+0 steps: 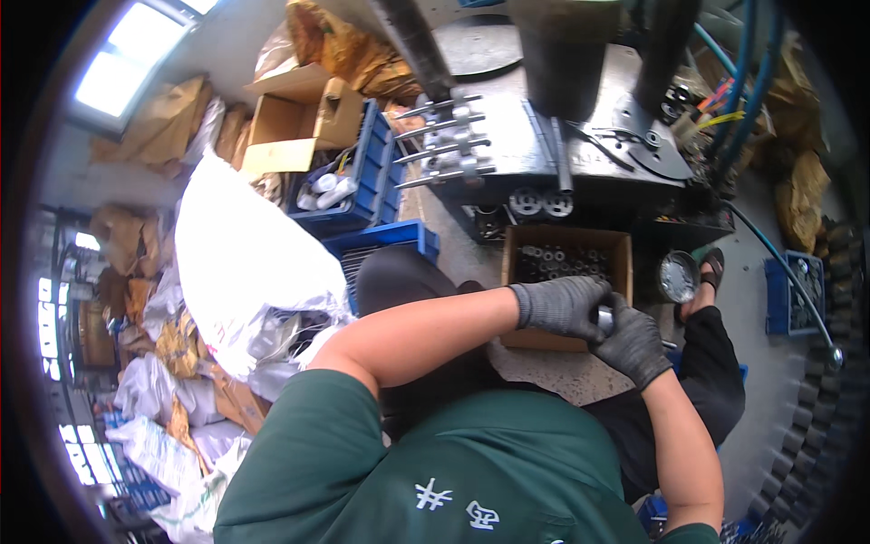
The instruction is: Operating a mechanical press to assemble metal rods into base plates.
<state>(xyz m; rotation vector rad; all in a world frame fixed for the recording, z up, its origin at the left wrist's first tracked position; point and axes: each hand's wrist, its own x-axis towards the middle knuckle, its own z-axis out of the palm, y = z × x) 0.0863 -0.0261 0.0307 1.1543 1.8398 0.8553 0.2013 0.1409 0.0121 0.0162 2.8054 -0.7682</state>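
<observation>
Both my hands wear dark grey knitted gloves and meet above the near right part of an open cardboard box (566, 238). My left hand (569, 306) and my right hand (633, 344) are closed around a small shiny silver metal part (604, 317). Most of that part is hidden by the fingers, so its full shape does not show. Inside the box, beyond the gloves, lie several small metal rings (559, 257). A round metal bowl (678, 276) with small pale pieces in it stands just right of the box.
Ahead stands a metal machine table (494, 118) with thick columns and a rack of pointed rods (444, 145). Blue crates (385, 172) and a big white sack (245, 245) fill the left. Another blue crate (781, 295) sits at the right, near a long lever (788, 281).
</observation>
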